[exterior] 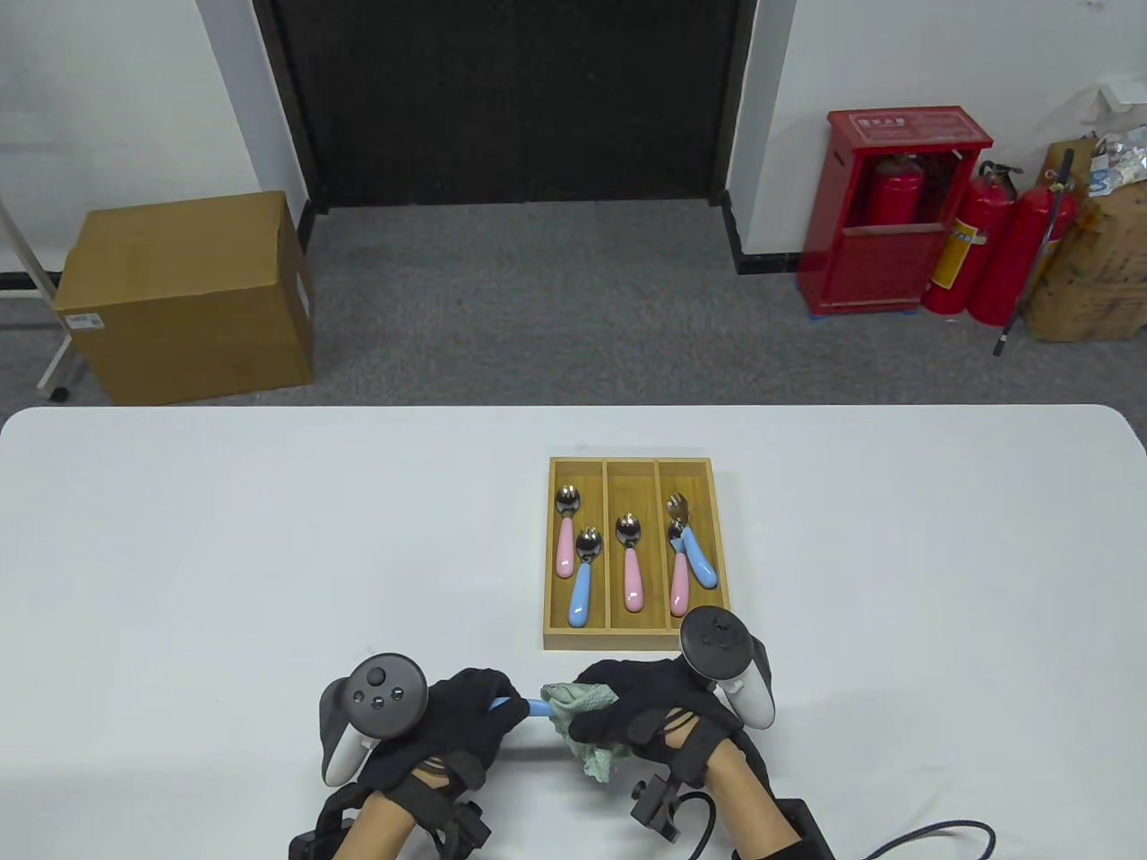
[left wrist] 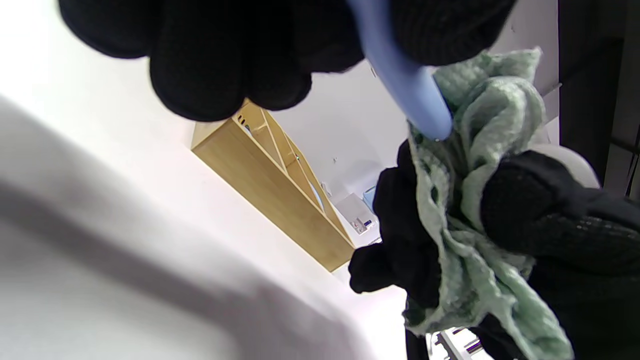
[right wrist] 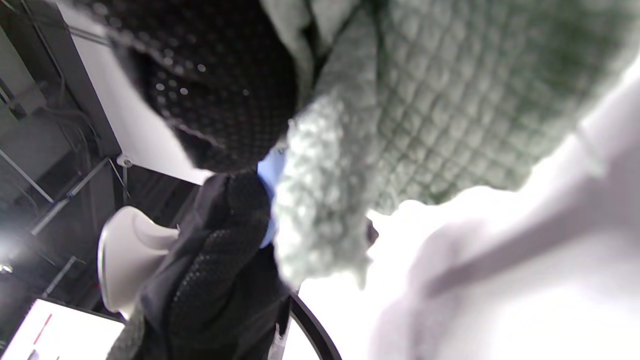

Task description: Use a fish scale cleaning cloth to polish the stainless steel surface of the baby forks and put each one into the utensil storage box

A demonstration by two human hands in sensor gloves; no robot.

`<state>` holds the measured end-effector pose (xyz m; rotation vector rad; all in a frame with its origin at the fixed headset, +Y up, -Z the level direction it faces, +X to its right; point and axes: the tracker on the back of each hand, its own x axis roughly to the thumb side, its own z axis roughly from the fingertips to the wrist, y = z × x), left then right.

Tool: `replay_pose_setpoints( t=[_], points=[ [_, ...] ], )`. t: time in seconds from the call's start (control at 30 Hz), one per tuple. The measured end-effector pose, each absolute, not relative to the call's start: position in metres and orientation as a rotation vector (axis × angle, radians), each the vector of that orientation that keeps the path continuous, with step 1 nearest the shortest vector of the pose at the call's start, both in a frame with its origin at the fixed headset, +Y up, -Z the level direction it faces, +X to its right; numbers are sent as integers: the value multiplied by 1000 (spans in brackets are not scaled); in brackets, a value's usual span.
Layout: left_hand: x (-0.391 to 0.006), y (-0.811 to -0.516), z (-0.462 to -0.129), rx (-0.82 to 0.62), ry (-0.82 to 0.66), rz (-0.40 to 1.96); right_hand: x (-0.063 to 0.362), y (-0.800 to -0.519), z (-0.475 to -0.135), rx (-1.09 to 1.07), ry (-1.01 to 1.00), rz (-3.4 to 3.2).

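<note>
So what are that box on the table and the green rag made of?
The storage box looks like pale wood, maybe bamboo: a tan, matte surface with thin dividers. The green cloth seems a soft woven textile, likely microfibre, with a quilted, scale-like weave.

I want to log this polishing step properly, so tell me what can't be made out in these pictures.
- Metal end of the blue-handled utensil: wrapped in the green cloth in every view, so fork or spoon is unknowable.
- Right hand fingertips: buried in cloth in the table view.
- Storage box contents: the left wrist view shows mostly its side wall.
- Right wrist view: cloth blurred, too close.
</note>
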<state>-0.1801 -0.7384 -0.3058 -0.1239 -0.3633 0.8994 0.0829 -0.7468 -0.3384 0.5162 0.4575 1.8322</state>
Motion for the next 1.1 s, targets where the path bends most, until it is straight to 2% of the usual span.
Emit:
replay_pose_setpoints(
  t=[0.17, 0.27, 0.43, 0.57, 0.77, 0.93, 1.1],
  points=[
    [-176, -740, -307, -142, -380, 864, 79, -746, -337, 567, 472, 1933],
    [-181, -741, -308, -155, -375, 931, 80, -745, -340, 546, 451, 1859],
    [-185, -740, -311, -169, -359, 1076, 88, -758, -344, 338, 441, 1442],
    [-187, -742, -313, -182, -346, 1112, 90, -766, -345, 314, 430, 1326],
    [-193, -749, -313, -183, -306, 1165, 101, -764, -347, 266, 339, 1344],
    [-202, -753, -315, -139, -191, 1136, 128, -764, -352, 171, 219, 1437],
    [-202, -756, -323, -132, -11, 973, 142, -768, -355, 120, 183, 1479]
  ],
)
